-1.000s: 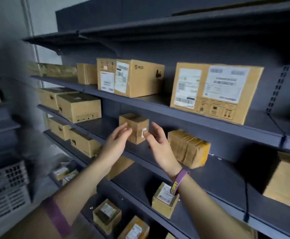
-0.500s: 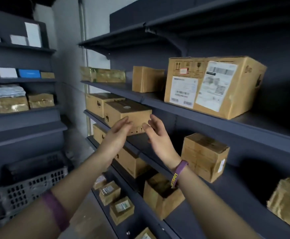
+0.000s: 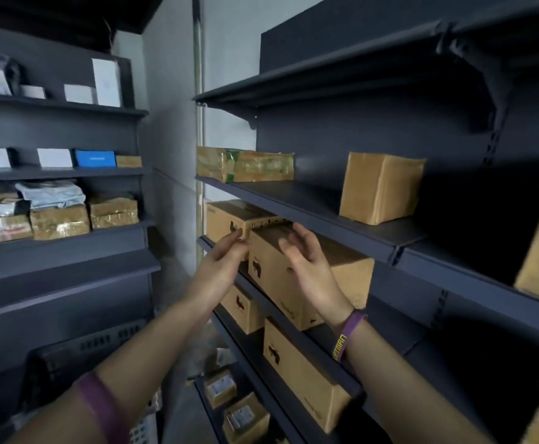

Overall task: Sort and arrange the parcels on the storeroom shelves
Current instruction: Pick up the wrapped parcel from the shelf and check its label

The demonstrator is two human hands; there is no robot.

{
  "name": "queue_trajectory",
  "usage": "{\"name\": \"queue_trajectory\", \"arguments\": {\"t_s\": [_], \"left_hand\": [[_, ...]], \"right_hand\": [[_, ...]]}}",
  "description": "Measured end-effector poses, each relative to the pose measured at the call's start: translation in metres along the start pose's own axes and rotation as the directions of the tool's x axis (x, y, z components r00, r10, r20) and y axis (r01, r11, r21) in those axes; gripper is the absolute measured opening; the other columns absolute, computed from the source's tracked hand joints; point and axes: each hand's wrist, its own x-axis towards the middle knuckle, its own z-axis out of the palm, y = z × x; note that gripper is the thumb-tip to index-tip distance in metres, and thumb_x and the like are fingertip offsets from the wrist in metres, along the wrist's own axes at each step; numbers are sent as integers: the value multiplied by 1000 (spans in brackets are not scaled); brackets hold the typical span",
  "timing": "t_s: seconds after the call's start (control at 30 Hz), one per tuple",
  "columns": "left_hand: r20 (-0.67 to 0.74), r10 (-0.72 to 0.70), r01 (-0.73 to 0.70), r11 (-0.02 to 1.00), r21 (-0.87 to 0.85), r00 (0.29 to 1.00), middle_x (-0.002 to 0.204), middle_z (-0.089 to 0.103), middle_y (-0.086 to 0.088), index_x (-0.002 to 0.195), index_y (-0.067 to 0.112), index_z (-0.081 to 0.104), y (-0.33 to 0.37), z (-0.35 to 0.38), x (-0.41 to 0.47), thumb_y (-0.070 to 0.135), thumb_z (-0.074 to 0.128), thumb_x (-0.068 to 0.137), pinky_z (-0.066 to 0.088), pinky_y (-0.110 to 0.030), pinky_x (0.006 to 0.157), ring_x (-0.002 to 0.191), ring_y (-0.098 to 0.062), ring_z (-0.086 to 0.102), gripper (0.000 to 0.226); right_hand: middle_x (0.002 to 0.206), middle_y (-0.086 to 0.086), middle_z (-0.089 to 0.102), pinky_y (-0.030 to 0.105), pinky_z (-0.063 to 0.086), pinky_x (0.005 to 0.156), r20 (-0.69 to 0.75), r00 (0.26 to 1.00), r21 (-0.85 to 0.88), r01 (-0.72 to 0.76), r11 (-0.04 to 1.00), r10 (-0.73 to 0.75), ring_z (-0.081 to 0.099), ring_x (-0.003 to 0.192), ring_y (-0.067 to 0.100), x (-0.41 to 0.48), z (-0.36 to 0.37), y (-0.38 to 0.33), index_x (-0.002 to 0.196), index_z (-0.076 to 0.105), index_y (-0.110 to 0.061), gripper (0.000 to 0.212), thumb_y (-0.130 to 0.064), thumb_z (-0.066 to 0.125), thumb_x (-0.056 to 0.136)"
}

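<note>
Reaching: I see both hands at the middle shelf (image 3: 319, 331), neither holding anything.
Left hand (image 3: 220, 267): fingers loosely apart, empty.
Right hand (image 3: 310, 270): fingers spread before the near parcel (image 3: 271, 283).
Progress: many boxes shelved; I judge sorting unfinished.

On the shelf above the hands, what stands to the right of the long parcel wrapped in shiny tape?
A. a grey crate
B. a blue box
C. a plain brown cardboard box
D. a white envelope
C: a plain brown cardboard box stands alone on that shelf, well to the right of the taped parcel.
</note>
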Motion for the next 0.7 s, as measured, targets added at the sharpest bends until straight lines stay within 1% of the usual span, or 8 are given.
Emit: {"name": "queue_trajectory", "arguments": {"t_s": [0.1, 0.23, 0.3, 0.37, 0.43, 0.5, 0.57, 0.7], "left_hand": [[-5, 2, -2, 1000, -14, 1000, 144, 44, 10, 139, 38, 45, -18, -30, 49, 43, 48, 96, 24, -27, 98, 132, -11, 37, 43], [37, 13, -12, 999, -35, 999, 124, 46, 16, 136, 42, 47, -47, -75, 121, 47, 49, 94, 26, -27, 96, 114, -3, 36, 42], [77, 21, -18, 999, -51, 997, 124, 45, 18, 137, 43, 45, -59, -98, 161, 49, 49, 93, 27, -24, 94, 115, -2, 35, 44], [110, 20, -13, 998, -66, 994, 128, 46, 19, 137, 44, 46, -63, -119, 202, 51, 50, 92, 32, -17, 83, 114, -1, 37, 45], [117, 34, -26, 997, -70, 993, 133, 48, 18, 136, 43, 47, -66, -137, 243, 50, 51, 91, 32, -19, 80, 111, 0, 39, 45], [135, 68, -61, 997, -56, 989, 135, 48, 17, 136, 42, 47, -66, -150, 280, 51, 49, 92, 31, -18, 80, 111, 0, 40, 45], [166, 93, -86, 995, -51, 982, 137, 47, 18, 137, 42, 45, -65, -159, 314, 53, 48, 92, 30, -15, 74, 111, 1, 39, 46], [236, 97, -85, 994, -61, 967, 142, 43, 15, 141, 39, 41, -65, -164, 375, 54, 49, 91, 31, -22, 85, 112, -1, 39, 52]], "right_hand": [[151, -5, 41, 43, 38, 113, 2, 1000, -44, 4, 999, -4, 44, 123, -1, 41, 32, 13, 150, 30, -30, 63, -42, 56, 94], [150, -5, 41, 43, 37, 113, -46, 999, -90, 25, 996, -29, 43, 126, 4, 94, 76, 30, 149, 32, -32, 58, -39, 55, 96], [150, -2, 41, 43, 36, 115, -87, 996, -99, 22, 995, -31, 43, 129, 7, 123, 99, 34, 149, 32, -29, 58, -36, 55, 96], [151, 2, 41, 43, 34, 116, -128, 992, -86, 8, 996, -19, 42, 135, 11, 154, 122, 36, 150, 32, -26, 59, -33, 56, 96], [152, 0, 39, 41, 34, 116, -145, 989, -107, 1, 994, -17, 41, 136, 12, 185, 142, 38, 150, 31, -26, 61, -33, 57, 96], [151, -6, 38, 28, 37, 111, -160, 986, -152, 19, 988, -43, 42, 131, 6, 214, 156, 40, 150, 31, -28, 62, -36, 57, 95], [149, -12, 38, 9, 38, 97, -181, 981, -213, 31, 977, -71, 43, 120, -3, 243, 161, 39, 150, 30, -29, 62, -39, 57, 95], [144, -8, 46, 25, 39, 106, -257, 961, -270, 31, 962, -103, 48, 120, -1, 296, 153, 38, 149, 33, -26, 60, -36, 58, 95]]}}
